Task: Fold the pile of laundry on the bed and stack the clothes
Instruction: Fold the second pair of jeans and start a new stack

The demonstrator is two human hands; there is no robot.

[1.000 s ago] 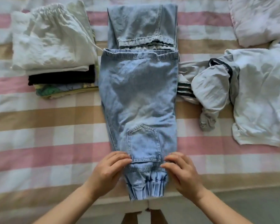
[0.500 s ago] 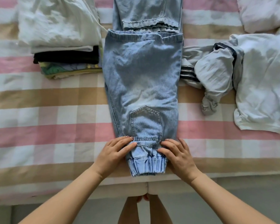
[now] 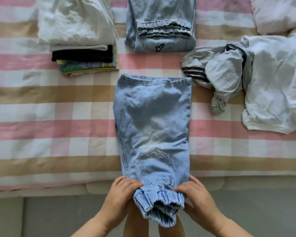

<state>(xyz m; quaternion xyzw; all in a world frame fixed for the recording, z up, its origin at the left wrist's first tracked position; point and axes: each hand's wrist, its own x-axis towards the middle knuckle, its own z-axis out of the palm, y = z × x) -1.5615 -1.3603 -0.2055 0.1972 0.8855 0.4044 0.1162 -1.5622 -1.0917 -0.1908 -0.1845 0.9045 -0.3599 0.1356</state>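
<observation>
Hands, left hand (image 3: pixel 120 194) and right hand (image 3: pixel 197 198), grip the gathered cuffs of the light-blue jeans (image 3: pixel 152 125) at the bed (image 3: pixel 41 117) edge, fingertips hidden under denim, while beyond them the folded stack (image 3: pixel 82 48) and unfolded pile (image 3: pixel 272 82) are cut off by the frame.

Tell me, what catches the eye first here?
Pale blue jeans lie stretched down the middle of the checked bed, with the left hand and right hand gripping them at the near edge. A folded stack sits far left; crumpled white clothes lie right.
</observation>
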